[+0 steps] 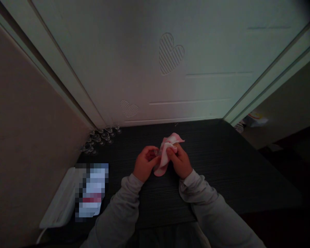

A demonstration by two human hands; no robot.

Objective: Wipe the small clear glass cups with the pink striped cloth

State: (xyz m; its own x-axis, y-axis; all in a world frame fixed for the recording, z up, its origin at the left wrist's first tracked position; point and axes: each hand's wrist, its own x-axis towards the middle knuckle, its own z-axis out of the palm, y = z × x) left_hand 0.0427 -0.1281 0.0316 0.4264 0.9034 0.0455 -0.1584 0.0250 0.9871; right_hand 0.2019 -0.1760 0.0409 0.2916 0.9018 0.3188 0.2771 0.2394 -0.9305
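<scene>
Dim light. Both hands are up over the middle of the dark ribbed worktop (pixel 222 165), with grey sleeves (pixel 124 203) reaching in from below. The left hand (pixel 145 162) and right hand (pixel 180 161) hold a pink cloth (pixel 165 155) between them. The right fingers (pixel 172 151) are closed tight, pinching the cloth's upper part. The left fingers (pixel 153 150) are curled in against its left edge. Something small and pale sits at the left fingertips, but I can't tell what it is. The cloth hangs just above the worktop, its top flap sticking up and to the right.

A cluster of small clear glasses (pixel 99 137) stands at the back left corner. A white box (pixel 59 203) lies at the left edge. A white panel with embossed hearts (pixel 170 53) stands behind.
</scene>
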